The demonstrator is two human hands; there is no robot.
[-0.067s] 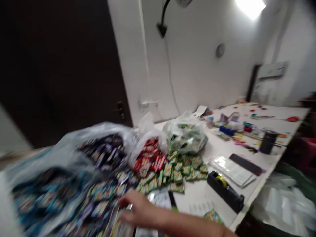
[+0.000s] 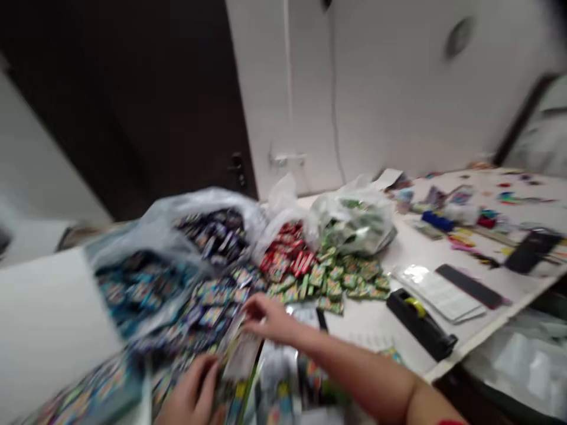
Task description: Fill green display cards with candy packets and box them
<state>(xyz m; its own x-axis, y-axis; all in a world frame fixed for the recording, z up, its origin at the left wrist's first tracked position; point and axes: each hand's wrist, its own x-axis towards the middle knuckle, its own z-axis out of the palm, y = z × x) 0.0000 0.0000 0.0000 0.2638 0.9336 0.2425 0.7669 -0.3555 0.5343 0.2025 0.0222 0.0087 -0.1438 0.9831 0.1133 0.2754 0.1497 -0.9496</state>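
While the right hand [image 2: 270, 319] is hovering half-open over a plastic sleeve [image 2: 241, 357], the left hand [image 2: 190, 392] is showing no clear grip. Foil packets [image 2: 212, 301] are lying heaped nearby.

The left hand [image 2: 190, 392] and right hand [image 2: 270, 319] reach around a blurred printed packet [image 2: 239, 360], near heaped colourful sachets [image 2: 212, 313] and a bulging plastic bag [image 2: 354, 221], with a black tape dispenser [image 2: 420, 324] to the right.
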